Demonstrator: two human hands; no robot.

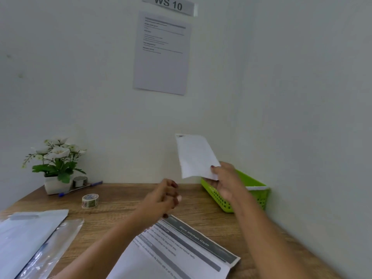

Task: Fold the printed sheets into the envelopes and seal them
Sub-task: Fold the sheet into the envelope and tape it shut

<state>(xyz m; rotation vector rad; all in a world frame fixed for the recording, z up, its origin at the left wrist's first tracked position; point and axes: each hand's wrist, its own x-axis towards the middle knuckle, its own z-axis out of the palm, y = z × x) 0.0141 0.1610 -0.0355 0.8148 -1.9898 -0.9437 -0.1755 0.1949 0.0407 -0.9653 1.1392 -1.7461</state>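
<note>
One corner pinch is all the right hand (223, 179) has on the envelope (196, 156) above the green basket (254, 185); it may slip. The left hand (164, 198) hangs loosely curled, empty.

A pale, plain wall (80, 77) fills the upper two thirds of the frame and meets a second wall (322, 97) at a soft corner right of centre. At top centre a grey sign (168, 5) reads "WS 10"; just below it hangs a printed notice (162, 53), its text too blurred to read. A few faint marks show on the wall at upper left. The wooden bench (128, 200), brown with visible grain, spans the lower third and butts against both walls. Light is even and soft, with weak shadows.
</note>
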